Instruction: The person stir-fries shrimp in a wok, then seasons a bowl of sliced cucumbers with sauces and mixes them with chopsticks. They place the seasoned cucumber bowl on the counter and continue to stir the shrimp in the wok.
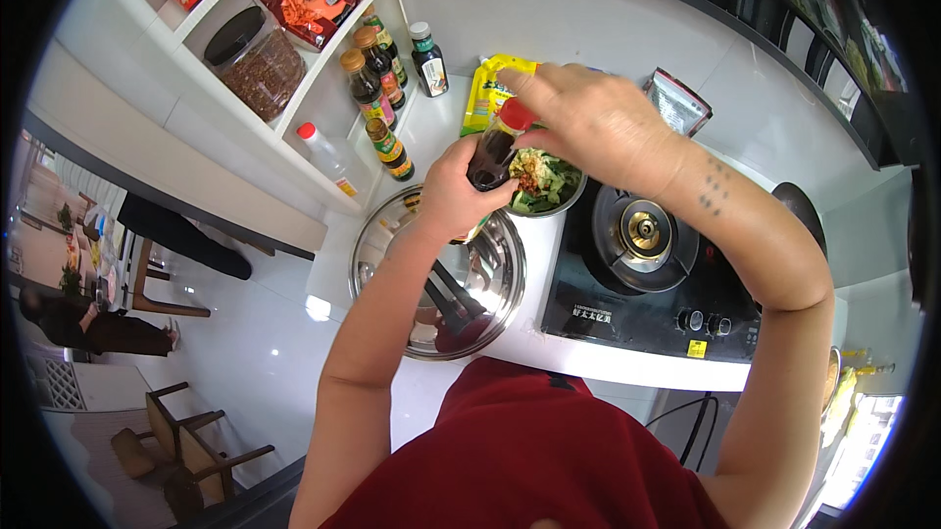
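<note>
My left hand (459, 194) is wrapped around a glass bottle of dark sauce (491, 159), held tilted above the worktop. The bottle has a red cap (517, 114). My right hand (595, 121) reaches across from the right, its thumb and fingers around the cap. Just beyond the bottle stands a metal bowl (556, 210) of chopped greens topped with minced garlic and red chili, partly hidden by both hands. Below my left forearm lies a wide stainless steel basin (507, 301) with dark-handled utensils (452, 305) in it.
A gas stove (588, 294) with a burner (645, 231) is at the right. Sauce bottles (378, 66) stand beside a white shelf (294, 106) at the left. A yellow pouch (481, 99) and a foil packet (676, 102) rest against the wall. People (110, 334) are in the room beyond.
</note>
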`<act>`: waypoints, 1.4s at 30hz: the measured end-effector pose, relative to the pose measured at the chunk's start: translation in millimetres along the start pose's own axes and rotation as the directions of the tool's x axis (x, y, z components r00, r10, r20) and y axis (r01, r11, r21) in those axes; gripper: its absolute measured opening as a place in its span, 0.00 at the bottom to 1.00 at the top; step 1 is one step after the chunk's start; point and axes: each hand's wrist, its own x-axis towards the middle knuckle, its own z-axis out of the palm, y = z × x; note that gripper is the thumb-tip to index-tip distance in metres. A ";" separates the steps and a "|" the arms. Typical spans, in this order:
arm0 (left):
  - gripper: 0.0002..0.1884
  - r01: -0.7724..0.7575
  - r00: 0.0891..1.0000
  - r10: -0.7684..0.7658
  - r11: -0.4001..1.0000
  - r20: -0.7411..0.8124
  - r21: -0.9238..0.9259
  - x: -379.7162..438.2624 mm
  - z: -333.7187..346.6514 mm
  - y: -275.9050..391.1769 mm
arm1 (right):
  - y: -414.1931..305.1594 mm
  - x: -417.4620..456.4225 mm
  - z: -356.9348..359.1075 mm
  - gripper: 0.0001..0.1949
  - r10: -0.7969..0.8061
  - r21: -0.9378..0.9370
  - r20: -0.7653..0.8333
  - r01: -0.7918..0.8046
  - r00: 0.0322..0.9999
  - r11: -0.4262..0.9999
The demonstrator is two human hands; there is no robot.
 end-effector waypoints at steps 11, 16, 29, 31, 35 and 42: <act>0.24 0.369 0.728 -0.272 0.929 0.629 -0.027 39.8 -40.6 -26.1 | 56.7 -45.7 -21.0 0.17 0.353 0.121 -0.195 -0.334 0.915 0.935; 0.27 0.467 0.648 -0.324 0.884 0.690 -0.023 53.9 -37.5 -36.0 | 63.5 -64.3 -15.9 0.15 0.443 0.155 -0.188 -0.419 0.876 0.895; 0.27 0.488 0.494 -0.443 0.853 0.749 0.183 72.2 -20.2 -71.7 | 78.7 -91.4 -4.7 0.14 0.529 0.194 -0.157 -0.500 0.834 0.844; 0.26 0.489 0.487 -0.429 0.856 0.761 0.169 72.8 -18.0 -76.4 | 79.0 -92.3 -6.7 0.13 0.538 0.183 -0.149 -0.512 0.830 0.839; 0.26 0.507 0.473 -0.427 0.847 0.771 0.158 72.4 -15.6 -81.6 | 77.0 -90.5 -12.2 0.13 0.538 0.216 -0.123 -0.507 0.834 0.835; 0.25 0.508 0.446 -0.450 0.839 0.774 0.195 73.0 -14.9 -87.5 | 79.1 -91.8 -14.3 0.12 0.503 0.228 -0.145 -0.466 0.852 0.855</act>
